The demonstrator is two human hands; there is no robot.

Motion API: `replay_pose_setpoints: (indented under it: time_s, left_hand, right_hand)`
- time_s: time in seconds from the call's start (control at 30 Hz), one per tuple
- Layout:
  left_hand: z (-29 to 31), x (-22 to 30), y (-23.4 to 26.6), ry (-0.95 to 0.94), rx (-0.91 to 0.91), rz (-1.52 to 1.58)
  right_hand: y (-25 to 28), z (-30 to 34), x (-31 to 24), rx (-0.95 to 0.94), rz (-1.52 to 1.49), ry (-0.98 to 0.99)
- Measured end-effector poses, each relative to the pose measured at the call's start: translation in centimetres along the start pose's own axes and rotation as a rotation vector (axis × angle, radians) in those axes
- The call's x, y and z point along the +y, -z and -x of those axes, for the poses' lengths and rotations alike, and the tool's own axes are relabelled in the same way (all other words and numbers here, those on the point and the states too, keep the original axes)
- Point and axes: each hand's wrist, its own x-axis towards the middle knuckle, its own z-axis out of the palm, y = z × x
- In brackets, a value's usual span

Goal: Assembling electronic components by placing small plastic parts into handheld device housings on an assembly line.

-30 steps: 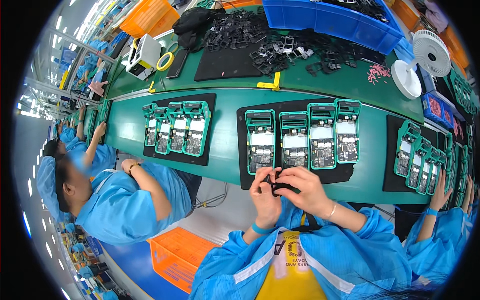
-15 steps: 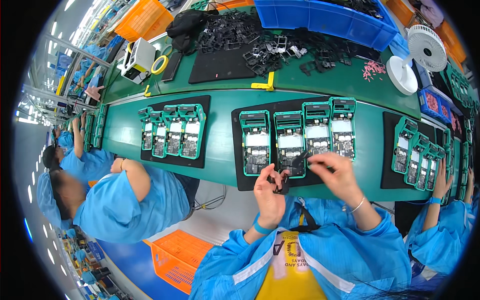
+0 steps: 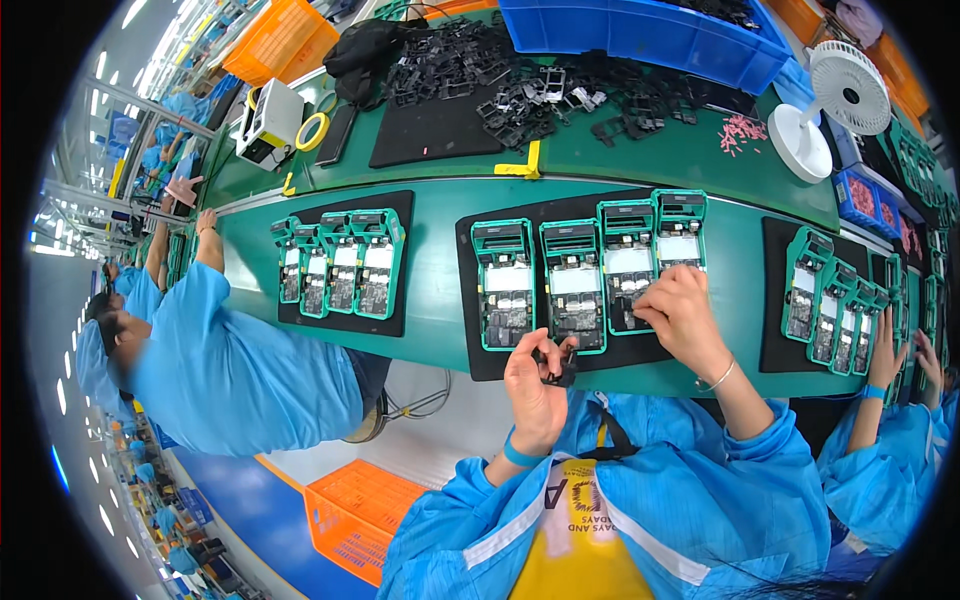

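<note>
Before me several green-framed device housings (image 3: 573, 285) with white panels and exposed circuit boards stand side by side on a black mat (image 3: 520, 362). My left hand (image 3: 535, 395) is closed around small black plastic parts (image 3: 562, 370), just in front of the second housing. With fingers pinched, my right hand (image 3: 682, 315) reaches onto the lower part of the third housing (image 3: 628, 270). Whatever lies between its fingertips is hidden. That hand also covers the lower part of the fourth housing (image 3: 681, 230).
More housings sit on mats to the left (image 3: 340, 265) and right (image 3: 830, 305). Behind the line lie a heap of black plastic frames (image 3: 450, 65), a blue bin (image 3: 640, 40), pink bits (image 3: 742, 133) and a white fan (image 3: 800, 140). Co-workers (image 3: 240, 350) stand at both sides.
My right hand has moved from beside the second housing, where a dark part showed at its fingertips, rightward onto the third. My left hand stays nearly put. The left co-worker now reaches toward the far bench.
</note>
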Motion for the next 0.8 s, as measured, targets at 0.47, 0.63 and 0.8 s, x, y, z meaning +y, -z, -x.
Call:
replay_pose_setpoints:
  time_s: [0.47, 0.63, 0.8]
  left_hand:
    - [0.1, -0.9, -1.1, 0.024, 0.053, -0.103]
    - [-0.3, -1.1, -0.6, 0.027, 0.005, -0.043]
    - [-0.5, -1.2, -1.3, -0.033, 0.019, -0.072]
  right_hand:
    - [-4.9, 1.8, -7.1, 0.164, -0.342, 0.115]
    - [-4.3, 1.5, -6.9, 0.089, -0.424, 0.029]
    - [-1.3, 1.0, -5.2, -0.116, -0.582, -0.221]
